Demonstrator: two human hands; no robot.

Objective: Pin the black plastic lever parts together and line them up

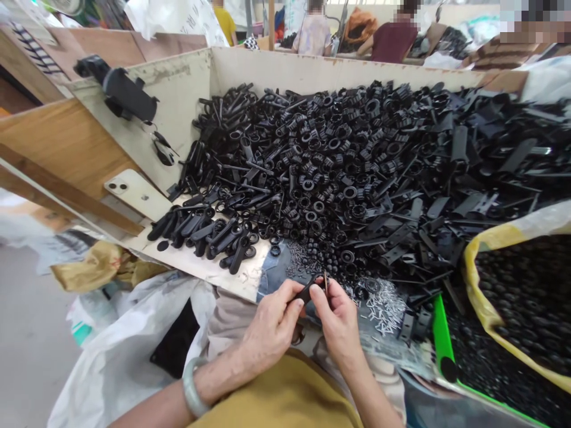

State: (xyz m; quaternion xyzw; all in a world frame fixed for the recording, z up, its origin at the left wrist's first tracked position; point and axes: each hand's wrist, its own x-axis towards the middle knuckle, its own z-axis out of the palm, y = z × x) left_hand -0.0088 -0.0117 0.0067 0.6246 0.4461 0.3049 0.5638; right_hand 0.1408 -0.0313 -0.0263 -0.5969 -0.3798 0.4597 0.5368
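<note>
Both hands meet low in the middle of the view, over the near edge of the work surface. My left hand (279,315) is closed on one end of a small black plastic part (307,290). The fingers of my right hand (335,315) pinch the other end of it, next to a thin brownish edge sticking up whose kind I cannot make out. Just beyond the hands lie small black balls (316,254) and tiny screws or pins. To the right is a pile of silvery pins (387,306). Fingers hide much of the held part.
A large heap of black plastic parts (330,154) fills the pale-walled bin (348,70). Black handle-like pieces (209,232) lie at left near a white phone (136,195). A yellow-rimmed sack (479,285) and green strip (442,327) stand right. Several people sit beyond the bin.
</note>
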